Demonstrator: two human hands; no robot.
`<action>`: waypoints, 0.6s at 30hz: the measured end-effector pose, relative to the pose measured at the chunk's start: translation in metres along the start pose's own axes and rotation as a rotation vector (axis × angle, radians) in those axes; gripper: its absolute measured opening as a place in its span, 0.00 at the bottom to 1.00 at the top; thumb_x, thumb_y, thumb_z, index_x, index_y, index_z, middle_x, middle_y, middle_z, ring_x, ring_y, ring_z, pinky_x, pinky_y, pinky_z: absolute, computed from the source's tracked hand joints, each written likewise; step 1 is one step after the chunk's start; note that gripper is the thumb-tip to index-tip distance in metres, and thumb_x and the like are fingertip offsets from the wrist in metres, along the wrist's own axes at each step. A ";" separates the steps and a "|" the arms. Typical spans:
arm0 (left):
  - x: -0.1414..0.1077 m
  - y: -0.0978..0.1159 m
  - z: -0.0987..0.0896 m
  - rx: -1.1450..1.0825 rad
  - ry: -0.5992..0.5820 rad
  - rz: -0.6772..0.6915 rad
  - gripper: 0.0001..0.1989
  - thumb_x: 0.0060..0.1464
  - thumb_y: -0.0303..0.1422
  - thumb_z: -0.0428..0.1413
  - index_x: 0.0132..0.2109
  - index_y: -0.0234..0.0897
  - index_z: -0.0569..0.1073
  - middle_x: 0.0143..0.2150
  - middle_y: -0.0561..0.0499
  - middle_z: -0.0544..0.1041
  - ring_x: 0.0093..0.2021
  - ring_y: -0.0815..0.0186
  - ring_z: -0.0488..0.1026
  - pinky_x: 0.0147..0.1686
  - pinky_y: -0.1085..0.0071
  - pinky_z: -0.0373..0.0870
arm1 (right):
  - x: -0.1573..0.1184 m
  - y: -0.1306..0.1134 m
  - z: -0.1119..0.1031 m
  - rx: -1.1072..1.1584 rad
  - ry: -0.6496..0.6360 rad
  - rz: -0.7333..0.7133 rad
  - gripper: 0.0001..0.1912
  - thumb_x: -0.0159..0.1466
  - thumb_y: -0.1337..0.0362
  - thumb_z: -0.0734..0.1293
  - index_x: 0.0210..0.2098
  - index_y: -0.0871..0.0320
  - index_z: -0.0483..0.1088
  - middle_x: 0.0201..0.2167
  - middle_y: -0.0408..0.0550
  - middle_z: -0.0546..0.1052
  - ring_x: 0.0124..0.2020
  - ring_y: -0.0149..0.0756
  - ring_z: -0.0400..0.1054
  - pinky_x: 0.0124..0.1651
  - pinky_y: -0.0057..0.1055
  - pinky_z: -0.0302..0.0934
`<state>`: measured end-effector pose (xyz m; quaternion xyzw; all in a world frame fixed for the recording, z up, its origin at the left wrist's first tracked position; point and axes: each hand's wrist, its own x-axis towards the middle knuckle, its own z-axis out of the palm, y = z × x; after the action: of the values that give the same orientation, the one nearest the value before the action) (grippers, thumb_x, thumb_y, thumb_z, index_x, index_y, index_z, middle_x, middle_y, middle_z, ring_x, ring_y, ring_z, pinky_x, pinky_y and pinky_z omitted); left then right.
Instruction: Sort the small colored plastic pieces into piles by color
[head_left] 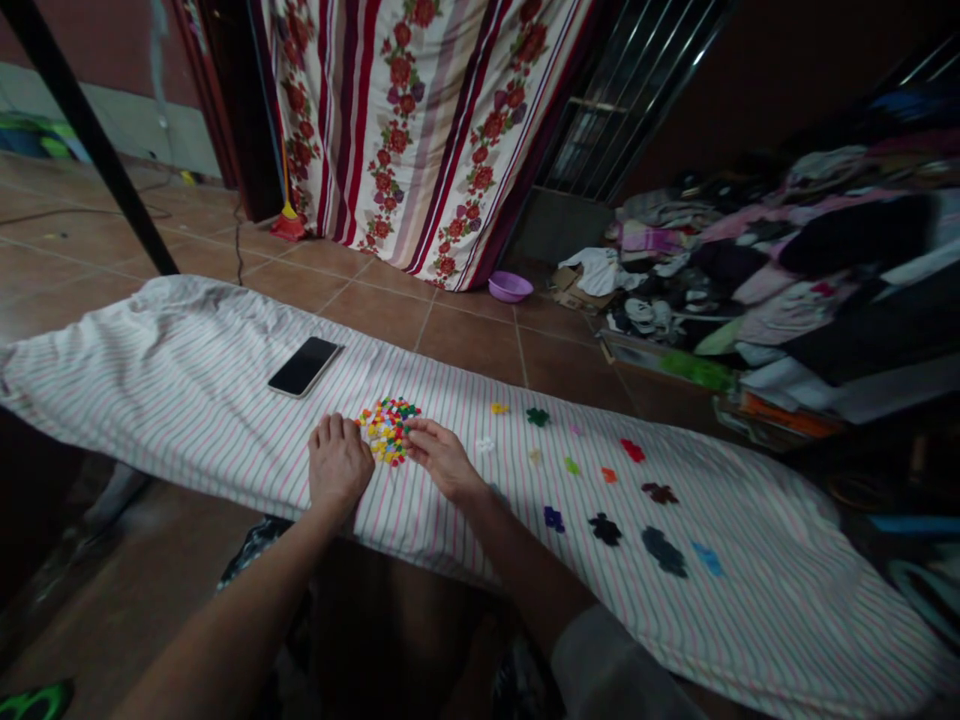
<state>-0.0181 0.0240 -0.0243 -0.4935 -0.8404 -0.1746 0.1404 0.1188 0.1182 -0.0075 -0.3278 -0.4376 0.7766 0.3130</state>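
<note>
A pile of small multicoloured pieces lies on the striped cloth. Resting on the cloth at the pile's left edge is my left hand, its fingers side by side and curled down; what is under them is hidden. My right hand reaches the pile's right side, thumb and fingertips pinched together, and anything between them is too small to name. To the right are small single-colour groups, among them yellow, dark green, red, purple, black and dark grey.
A phone lies on the cloth, left of and beyond the pile. Past the far edge, a purple basin stands on the tiled floor near a floral curtain. Heaped clothes fill the right side.
</note>
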 end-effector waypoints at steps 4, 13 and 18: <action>0.000 0.000 -0.001 -0.019 -0.007 0.001 0.14 0.57 0.30 0.44 0.45 0.31 0.71 0.48 0.37 0.72 0.54 0.50 0.65 0.51 0.55 0.60 | -0.011 0.000 -0.002 0.209 -0.039 0.094 0.14 0.51 0.64 0.77 0.36 0.59 0.74 0.30 0.44 0.77 0.30 0.28 0.71 0.33 0.25 0.65; 0.001 -0.001 -0.001 0.018 -0.023 -0.006 0.14 0.58 0.32 0.44 0.46 0.31 0.70 0.50 0.37 0.72 0.52 0.51 0.66 0.49 0.57 0.61 | -0.031 0.009 -0.017 0.430 -0.012 0.140 0.06 0.58 0.67 0.73 0.34 0.58 0.72 0.32 0.44 0.78 0.33 0.29 0.73 0.32 0.23 0.68; 0.000 -0.001 -0.002 0.029 -0.018 -0.002 0.14 0.58 0.32 0.43 0.45 0.31 0.70 0.49 0.37 0.72 0.52 0.52 0.66 0.48 0.58 0.61 | -0.042 0.008 -0.025 0.463 -0.013 0.113 0.08 0.55 0.69 0.75 0.32 0.59 0.73 0.33 0.46 0.79 0.38 0.31 0.75 0.36 0.23 0.70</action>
<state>-0.0187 0.0231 -0.0221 -0.4920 -0.8446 -0.1583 0.1396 0.1612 0.0942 -0.0151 -0.2662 -0.2307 0.8745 0.3333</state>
